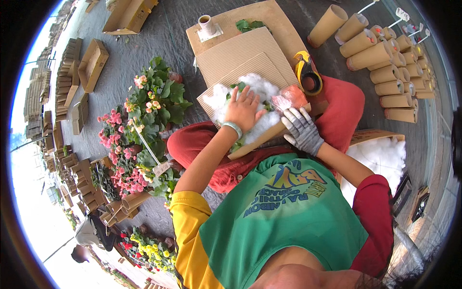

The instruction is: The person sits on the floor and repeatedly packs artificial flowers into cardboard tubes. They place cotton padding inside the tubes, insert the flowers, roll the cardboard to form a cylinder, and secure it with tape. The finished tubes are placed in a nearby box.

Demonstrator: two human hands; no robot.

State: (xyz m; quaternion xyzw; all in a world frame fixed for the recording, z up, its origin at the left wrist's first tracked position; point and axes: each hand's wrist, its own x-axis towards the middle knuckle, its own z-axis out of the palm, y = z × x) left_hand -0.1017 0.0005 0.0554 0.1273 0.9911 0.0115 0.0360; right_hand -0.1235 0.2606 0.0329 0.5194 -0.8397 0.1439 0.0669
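Note:
My bare left hand (242,110), a bracelet at its wrist, lies spread flat on white fluffy wadding (259,85) with green leaves showing through. Under the wadding is a corrugated cardboard sheet (249,68), its near edge bent up. My right hand (302,130), in a grey-and-white glove, rests with spread fingers on that edge, beside a pot wrapped in reddish plastic (290,98). A yellow-and-black tape dispenser (308,74) sits right of the sheets. At the board's far end stand a small cardboard tube (205,24) and some green leaves (249,25).
Many upright cardboard tubes (373,56) stand at the right. Potted begonias with pink flowers (126,151) are on the left. A carton of white wadding (382,159) is beside my right knee. Open cardboard trays (93,65) lie far left; another person (90,231) is at lower left.

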